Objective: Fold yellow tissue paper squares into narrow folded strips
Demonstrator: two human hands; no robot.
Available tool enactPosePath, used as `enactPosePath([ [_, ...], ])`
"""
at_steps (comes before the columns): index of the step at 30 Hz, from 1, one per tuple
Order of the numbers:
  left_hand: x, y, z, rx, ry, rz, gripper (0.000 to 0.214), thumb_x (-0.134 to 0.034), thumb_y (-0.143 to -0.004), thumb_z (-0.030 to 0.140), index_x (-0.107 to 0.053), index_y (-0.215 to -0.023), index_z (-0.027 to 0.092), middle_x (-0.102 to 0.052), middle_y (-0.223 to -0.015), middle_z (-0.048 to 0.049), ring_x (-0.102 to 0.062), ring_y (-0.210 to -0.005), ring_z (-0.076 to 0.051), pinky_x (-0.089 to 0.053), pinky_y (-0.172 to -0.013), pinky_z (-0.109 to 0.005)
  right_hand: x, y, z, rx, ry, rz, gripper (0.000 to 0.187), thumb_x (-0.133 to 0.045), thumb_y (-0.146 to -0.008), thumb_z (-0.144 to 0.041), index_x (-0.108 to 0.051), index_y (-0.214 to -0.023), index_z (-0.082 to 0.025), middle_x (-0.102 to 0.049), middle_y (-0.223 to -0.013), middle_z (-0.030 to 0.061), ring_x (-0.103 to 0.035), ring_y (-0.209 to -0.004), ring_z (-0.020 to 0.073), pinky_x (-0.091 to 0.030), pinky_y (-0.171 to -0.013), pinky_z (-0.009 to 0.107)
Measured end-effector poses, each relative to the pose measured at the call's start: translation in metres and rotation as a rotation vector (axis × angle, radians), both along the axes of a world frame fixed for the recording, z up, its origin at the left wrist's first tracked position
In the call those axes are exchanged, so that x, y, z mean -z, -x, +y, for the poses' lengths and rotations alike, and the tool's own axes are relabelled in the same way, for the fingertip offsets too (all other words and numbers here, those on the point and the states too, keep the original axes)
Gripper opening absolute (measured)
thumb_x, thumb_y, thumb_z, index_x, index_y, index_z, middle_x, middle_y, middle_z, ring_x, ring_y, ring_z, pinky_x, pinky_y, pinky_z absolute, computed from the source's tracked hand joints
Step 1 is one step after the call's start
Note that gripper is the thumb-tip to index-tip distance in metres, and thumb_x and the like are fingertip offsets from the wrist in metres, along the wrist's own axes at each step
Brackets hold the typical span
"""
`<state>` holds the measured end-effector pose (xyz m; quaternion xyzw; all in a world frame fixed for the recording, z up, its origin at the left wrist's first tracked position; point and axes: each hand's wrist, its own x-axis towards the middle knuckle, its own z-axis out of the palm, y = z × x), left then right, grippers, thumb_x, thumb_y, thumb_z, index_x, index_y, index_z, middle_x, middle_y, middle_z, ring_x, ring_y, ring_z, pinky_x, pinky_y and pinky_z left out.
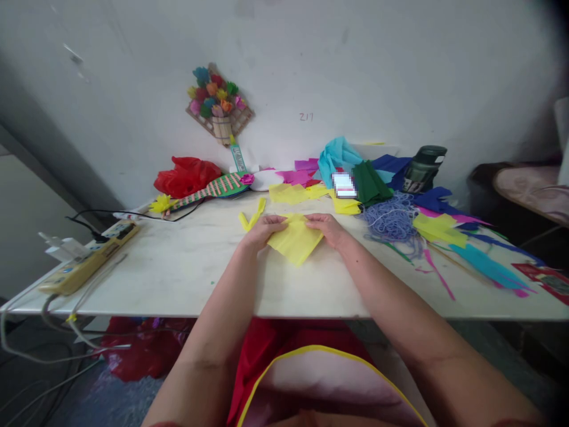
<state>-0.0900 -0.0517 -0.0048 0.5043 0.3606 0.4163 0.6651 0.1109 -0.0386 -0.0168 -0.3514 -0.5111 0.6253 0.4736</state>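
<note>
A square of yellow crepe paper (297,242) is stretched between my two hands above the white table (311,296), one corner pointing toward me. My left hand (265,230) pinches its left side between thumb and fingers. On the opposite side, my right hand (328,229) grips the paper the same way. Just beyond my left hand lies a folded yellow paper strip (252,216). More yellow paper pieces (288,193) are spread on the table behind the held sheet.
At the right sit a tangle of blue-purple yarn (391,217), dark green paper (370,184), a phone (344,185) and a dark bottle (424,169). A power strip (89,258) with cords runs along the left edge. A red plastic bag (186,177) and striped green paddle-shaped craft (226,186) lie at the back.
</note>
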Motion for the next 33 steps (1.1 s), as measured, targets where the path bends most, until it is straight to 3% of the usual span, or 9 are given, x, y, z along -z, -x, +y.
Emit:
enactPosePath([
  [22, -0.0023, -0.0008, -0.0007, -0.067, -0.022, 0.048, 0.023, -0.067, -0.056, 0.020, -0.067, -0.078, 0.013, -0.066, -0.067, -0.0042, -0.060, -0.060, -0.014, -0.045, -0.059, -0.025, -0.0035, -0.0006, -0.0040, 0.046, -0.062, -0.106, 0.020, -0.059, -0.055, -0.021, -0.069, -0.072, -0.018, -0.065, -0.063, 0.0008, -0.055, -0.060, 0.0147, -0.039, -0.060, 0.027],
  [27, -0.0040, -0.0014, -0.0018, -0.105, -0.078, 0.068, 0.023, -0.066, -0.059, 0.027, -0.067, -0.075, 0.011, -0.065, -0.064, -0.0047, -0.059, -0.057, -0.013, -0.043, -0.055, -0.023, -0.0033, -0.0020, -0.0045, 0.037, -0.166, -0.120, 0.020, -0.054, -0.060, -0.025, -0.069, -0.070, -0.018, -0.065, -0.067, 0.0013, -0.054, -0.062, 0.0150, -0.037, -0.060, 0.027],
  [33, -0.0060, -0.0030, -0.0045, -0.094, -0.074, 0.139, 0.036, -0.071, -0.054, 0.023, -0.064, -0.089, 0.013, -0.066, -0.071, -0.0048, -0.060, -0.059, -0.014, -0.046, -0.060, -0.027, -0.0037, 0.0007, -0.0066, 0.098, -0.195, -0.173, 0.020, -0.062, -0.063, -0.036, -0.066, -0.067, -0.017, -0.061, -0.063, -0.0005, -0.052, -0.060, 0.0131, -0.037, -0.059, 0.025],
])
